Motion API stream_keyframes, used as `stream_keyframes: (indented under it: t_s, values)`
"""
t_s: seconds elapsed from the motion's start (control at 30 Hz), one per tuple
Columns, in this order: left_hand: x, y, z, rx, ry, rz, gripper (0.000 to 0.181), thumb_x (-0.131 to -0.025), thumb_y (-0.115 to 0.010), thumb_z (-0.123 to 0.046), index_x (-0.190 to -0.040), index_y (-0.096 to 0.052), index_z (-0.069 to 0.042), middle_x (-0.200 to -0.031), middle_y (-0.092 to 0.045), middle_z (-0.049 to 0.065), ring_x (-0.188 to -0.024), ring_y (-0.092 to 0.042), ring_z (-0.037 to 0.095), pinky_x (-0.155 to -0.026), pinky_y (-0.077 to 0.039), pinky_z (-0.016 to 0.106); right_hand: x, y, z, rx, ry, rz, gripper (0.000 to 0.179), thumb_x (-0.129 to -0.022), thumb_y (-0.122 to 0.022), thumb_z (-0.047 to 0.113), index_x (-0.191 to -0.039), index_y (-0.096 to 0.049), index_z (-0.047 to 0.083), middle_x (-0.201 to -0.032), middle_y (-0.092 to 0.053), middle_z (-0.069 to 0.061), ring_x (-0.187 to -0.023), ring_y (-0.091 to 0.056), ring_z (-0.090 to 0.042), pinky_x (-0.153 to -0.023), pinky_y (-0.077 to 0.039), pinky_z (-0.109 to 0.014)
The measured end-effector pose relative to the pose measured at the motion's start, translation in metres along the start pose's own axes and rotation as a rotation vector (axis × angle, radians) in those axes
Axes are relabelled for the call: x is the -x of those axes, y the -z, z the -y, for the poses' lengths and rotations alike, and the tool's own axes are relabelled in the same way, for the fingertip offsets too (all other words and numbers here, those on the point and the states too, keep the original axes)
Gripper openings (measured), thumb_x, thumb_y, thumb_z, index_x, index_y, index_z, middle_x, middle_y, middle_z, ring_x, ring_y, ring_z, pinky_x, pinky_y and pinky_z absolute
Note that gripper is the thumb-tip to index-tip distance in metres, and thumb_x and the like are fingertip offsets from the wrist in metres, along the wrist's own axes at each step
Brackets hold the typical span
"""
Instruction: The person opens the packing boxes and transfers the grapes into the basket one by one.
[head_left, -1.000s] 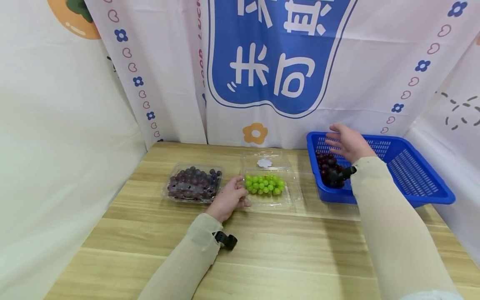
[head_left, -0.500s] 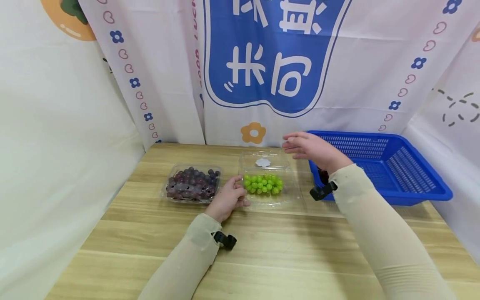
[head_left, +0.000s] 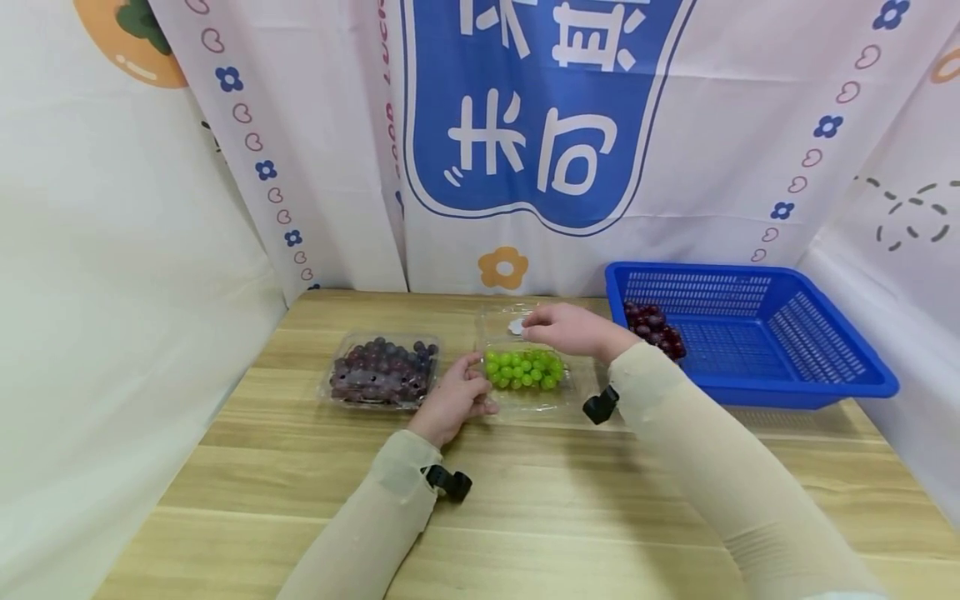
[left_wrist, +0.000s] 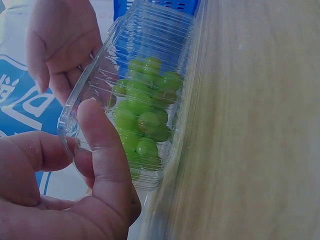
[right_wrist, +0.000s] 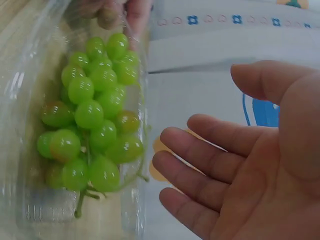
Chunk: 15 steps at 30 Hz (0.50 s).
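Observation:
A clear plastic clamshell box (left_wrist: 172,30) stands on the table with its lid (head_left: 495,318) folded back towards the curtain. Inside lies a bunch of green grapes (head_left: 523,369), its stem showing in the right wrist view. My left hand (head_left: 452,400) pinches the left rim of this box between thumb and fingers, as the left wrist view shows. Above the lid, beside its white label (head_left: 516,327), is my right hand (head_left: 573,329). Its fingers are relaxed and slightly bent, and its palm is bare in the right wrist view.
To the left stands a closed clear box of dark purple grapes (head_left: 385,367). A blue plastic basket (head_left: 795,395) at the back right holds a bunch of dark red grapes (head_left: 654,327). A printed curtain (head_left: 337,167) hangs behind the wooden table (head_left: 540,517).
My right hand has moved left from over the blue basket to the open lid, uncovering the red grapes. The left hand has stayed at the box's rim.

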<state>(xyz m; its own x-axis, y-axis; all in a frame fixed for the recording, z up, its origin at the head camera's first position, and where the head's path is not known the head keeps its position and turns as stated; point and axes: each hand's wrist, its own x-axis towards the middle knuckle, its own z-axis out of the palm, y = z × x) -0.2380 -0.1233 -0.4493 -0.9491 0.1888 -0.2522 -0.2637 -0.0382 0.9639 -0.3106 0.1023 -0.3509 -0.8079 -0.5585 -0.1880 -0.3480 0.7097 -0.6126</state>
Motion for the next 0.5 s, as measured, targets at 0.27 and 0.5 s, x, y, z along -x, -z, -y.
stream_keyframes:
  t_s: [0.27,0.5]
  values:
    - [0.001,0.001,0.002,0.001,-0.008,0.009,0.068,-0.099,-0.049,-0.001,-0.16,-0.022,-0.009,-0.115,-0.044,0.015,-0.091,-0.064,0.031,-0.082,-0.061,0.038,-0.019,-0.023,0.015,0.262,0.117,0.048,0.046,-0.101,-0.055,0.035,-0.137,-0.064,0.006,-0.134,-0.064,-0.008,-0.126,-0.057,-0.028,-0.108,-0.046,-0.045]
    - [0.0,0.002,0.001,0.01,-0.013,0.019,0.068,-0.099,-0.049,0.0,-0.161,-0.021,-0.009,-0.113,-0.047,0.015,-0.087,-0.064,0.031,-0.083,-0.061,0.039,-0.027,-0.04,0.02,0.35,0.132,0.094,0.04,-0.095,-0.065,0.03,-0.128,-0.069,0.007,-0.118,-0.068,-0.006,-0.106,-0.063,-0.022,-0.095,-0.053,-0.039]
